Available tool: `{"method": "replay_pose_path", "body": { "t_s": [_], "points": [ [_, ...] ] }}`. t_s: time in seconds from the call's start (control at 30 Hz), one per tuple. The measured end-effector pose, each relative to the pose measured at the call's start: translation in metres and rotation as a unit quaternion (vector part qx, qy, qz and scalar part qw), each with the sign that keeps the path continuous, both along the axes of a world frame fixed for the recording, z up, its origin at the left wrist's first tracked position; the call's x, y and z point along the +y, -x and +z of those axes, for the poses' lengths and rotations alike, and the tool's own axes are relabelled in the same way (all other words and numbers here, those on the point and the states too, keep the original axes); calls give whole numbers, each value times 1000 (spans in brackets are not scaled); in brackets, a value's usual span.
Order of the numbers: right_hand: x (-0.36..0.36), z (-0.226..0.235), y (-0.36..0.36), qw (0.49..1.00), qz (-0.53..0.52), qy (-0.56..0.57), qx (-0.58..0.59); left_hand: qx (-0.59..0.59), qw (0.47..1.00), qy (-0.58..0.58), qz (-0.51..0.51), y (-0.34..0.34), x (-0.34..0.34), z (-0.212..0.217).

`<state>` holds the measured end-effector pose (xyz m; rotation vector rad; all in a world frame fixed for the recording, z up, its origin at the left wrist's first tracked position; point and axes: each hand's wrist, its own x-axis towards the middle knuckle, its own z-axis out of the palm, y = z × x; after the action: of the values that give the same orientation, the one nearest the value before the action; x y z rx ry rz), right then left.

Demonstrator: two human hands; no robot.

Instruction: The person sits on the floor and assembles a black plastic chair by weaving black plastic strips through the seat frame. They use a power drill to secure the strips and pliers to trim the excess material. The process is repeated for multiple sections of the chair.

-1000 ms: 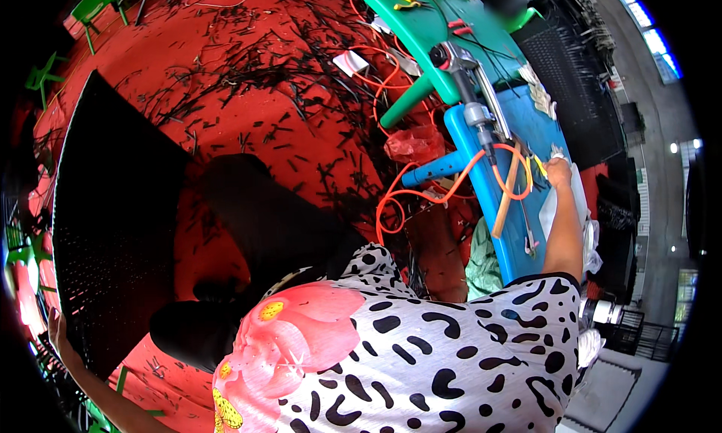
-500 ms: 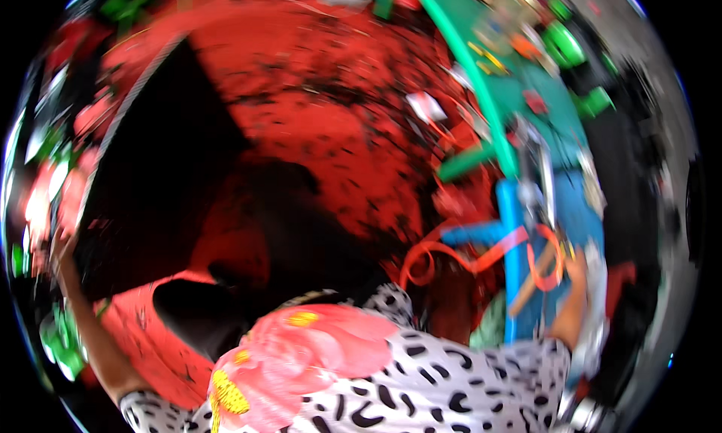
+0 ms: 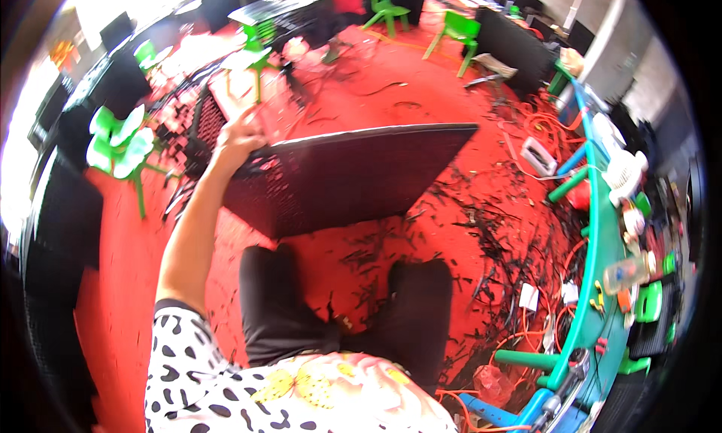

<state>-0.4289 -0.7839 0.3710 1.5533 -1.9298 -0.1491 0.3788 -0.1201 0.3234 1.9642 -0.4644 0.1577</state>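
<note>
A large flat black panel (image 3: 353,173) stands tilted on the red floor in front of my knees, its pale upper edge running away to the right. My left hand (image 3: 242,138) grips the panel's upper left corner, fingers bent over the edge. The underside of that grip is hidden. My right hand is out of the picture. Below the panel, my legs in dark trousers (image 3: 282,301) are spread apart.
Black scraps (image 3: 481,275) litter the red floor. On the right curves a green and blue table (image 3: 594,230) with a glass jar (image 3: 630,273), a metal tool (image 3: 575,369) and orange cords (image 3: 541,124). Green chairs (image 3: 120,143) and black panels (image 3: 60,215) stand around.
The view has swung left, bringing the panel to the middle, with my left hand still on it. My right hand, earlier at the blue table beside an orange strap, has left the picture.
</note>
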Motion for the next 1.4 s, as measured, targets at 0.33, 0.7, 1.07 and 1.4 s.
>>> {"method": "replay_pose_path", "body": {
  "t_s": [0.33,0.7,1.07,1.4],
  "points": [
    [151,28,-524,604,751,-183,-194,29,999,25,1,5,-7,-3],
    [422,17,-761,281,947,-157,-7,-13,997,36,74,20,-4,3],
    [438,5,-802,230,955,-188,19,-52,997,18,54,15,-3,1],
    [442,17,-813,206,965,-150,65,-62,997,14,46,12,-6,2]
  ]
}}
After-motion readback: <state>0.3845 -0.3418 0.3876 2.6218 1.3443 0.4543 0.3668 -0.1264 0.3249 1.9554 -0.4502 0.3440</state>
